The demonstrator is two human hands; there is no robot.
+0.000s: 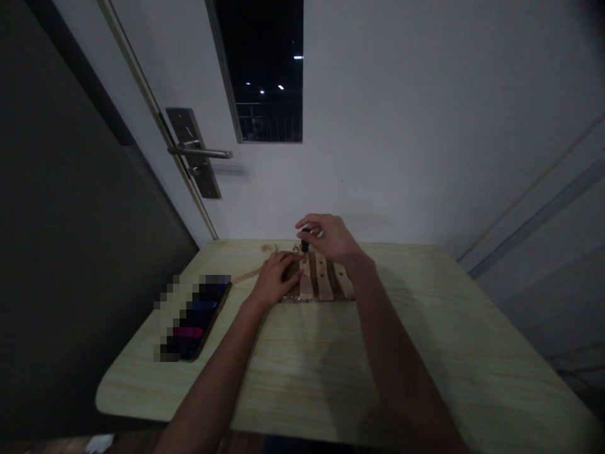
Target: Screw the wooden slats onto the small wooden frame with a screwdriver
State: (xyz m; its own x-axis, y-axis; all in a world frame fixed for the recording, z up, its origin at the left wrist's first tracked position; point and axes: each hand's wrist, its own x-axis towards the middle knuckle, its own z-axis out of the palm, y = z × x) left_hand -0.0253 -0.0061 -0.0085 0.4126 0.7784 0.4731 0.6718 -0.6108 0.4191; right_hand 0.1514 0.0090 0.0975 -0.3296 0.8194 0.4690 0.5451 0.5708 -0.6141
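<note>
My right hand [326, 236] grips the dark handle of a small screwdriver [305, 241], held upright with its tip down at the leftmost wooden piece [307, 287]. To the left, my left hand [276, 277] lies spread on the brown board, its fingertips touching the edge of that piece. A second wooden piece [324, 285] and a third [344, 284] stand alongside on the brown board [293, 292]; dark holes show in them. My right hand and wrist cover part of their far ends.
A phone [201, 318], partly pixelated, lies at the table's left. Behind my left hand are a wooden spoon-like stick [246, 275] and small screws [296, 247]. The pale table [425, 353] meets a white door [401, 126] with a metal handle [201, 153].
</note>
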